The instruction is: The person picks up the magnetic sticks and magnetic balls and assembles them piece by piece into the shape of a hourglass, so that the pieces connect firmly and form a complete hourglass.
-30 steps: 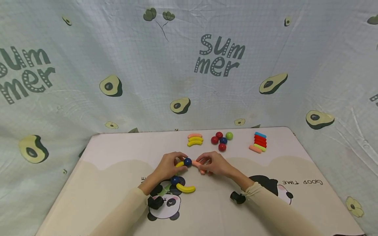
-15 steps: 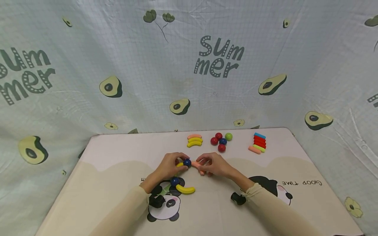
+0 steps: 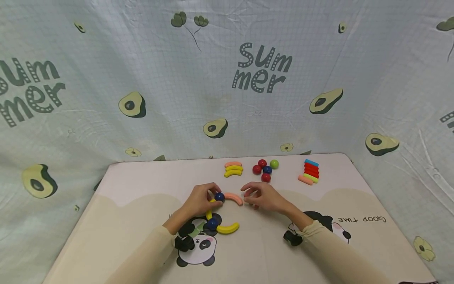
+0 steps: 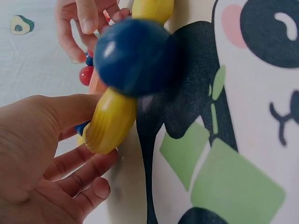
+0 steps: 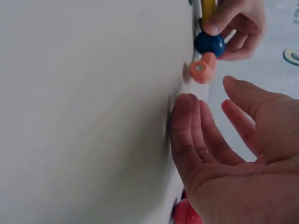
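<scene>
My left hand pinches a blue ball, thumb below and fingers above. A pink-orange curved rod joins that ball on the right; a round metal spot shows in its free end in the right wrist view. From the ball, a yellow curved rod runs down to a second blue ball. Another yellow curved rod extends right from there, so the chain forms an open C. My right hand is just right of the pink-orange rod's end, fingers loosely bent and holding nothing.
At the back of the table lie a stack of curved rods, a cluster of red, blue and green balls, and a row of short straight rods. Printed pandas decorate the table cover.
My right hand has let go of the pink-orange rod and moved slightly right. The upper blue ball has shifted left in my left hand, while the lower ball and yellow rod swung slightly right.
</scene>
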`<state>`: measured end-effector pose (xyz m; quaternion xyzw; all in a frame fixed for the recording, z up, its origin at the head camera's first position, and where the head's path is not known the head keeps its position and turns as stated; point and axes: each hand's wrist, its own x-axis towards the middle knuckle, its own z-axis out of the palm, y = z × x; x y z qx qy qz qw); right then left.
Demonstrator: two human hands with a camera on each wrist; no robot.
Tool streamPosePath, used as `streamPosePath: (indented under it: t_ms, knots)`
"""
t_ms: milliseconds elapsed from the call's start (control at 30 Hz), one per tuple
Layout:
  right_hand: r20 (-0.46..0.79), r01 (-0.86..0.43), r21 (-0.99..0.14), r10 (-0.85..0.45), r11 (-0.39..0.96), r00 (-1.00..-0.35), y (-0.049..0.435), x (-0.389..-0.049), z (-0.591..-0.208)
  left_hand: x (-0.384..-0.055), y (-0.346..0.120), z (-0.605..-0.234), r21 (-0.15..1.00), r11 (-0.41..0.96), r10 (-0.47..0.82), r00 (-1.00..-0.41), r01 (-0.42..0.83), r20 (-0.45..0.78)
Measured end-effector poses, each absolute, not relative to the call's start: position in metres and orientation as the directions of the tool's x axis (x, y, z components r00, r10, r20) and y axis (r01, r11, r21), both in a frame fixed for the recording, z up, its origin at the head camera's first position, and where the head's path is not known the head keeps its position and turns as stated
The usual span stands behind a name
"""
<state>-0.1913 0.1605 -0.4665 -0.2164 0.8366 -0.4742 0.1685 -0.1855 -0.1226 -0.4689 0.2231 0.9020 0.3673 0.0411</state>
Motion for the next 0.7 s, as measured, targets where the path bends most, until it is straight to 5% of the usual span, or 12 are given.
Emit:
streamPosePath:
  t_ms: [700]
  knots:
    - [0.006, -0.269, -0.835, -0.481, 0.480, -0.877, 0.190, -0.191, -0.464, -0.180, -0.130, -0.461, 0.678, 0.643, 0.457, -0.889, 0.355, 0.031]
